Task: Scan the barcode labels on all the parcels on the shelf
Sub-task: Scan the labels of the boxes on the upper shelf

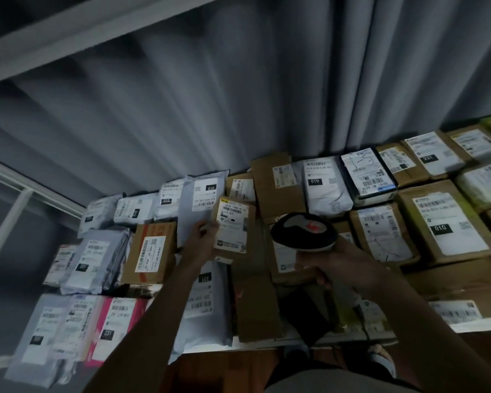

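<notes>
The left hand [201, 236] is pinching one small cardboard parcel [232, 226], label up, above the shelf [267, 343]. The right hand [328, 263] is gripping one scanner [302, 229] just beside it. Dozens of parcels, too many to count, are covering the shelf.

Parcel storeroom or courier pickup point, dim light, white metal shelf [31, 191] packed with labelled cardboard boxes [448, 222] and grey poly mailers [97, 259], handheld barcode scanner [304, 231], grey curtain [210, 95] hung behind.
</notes>
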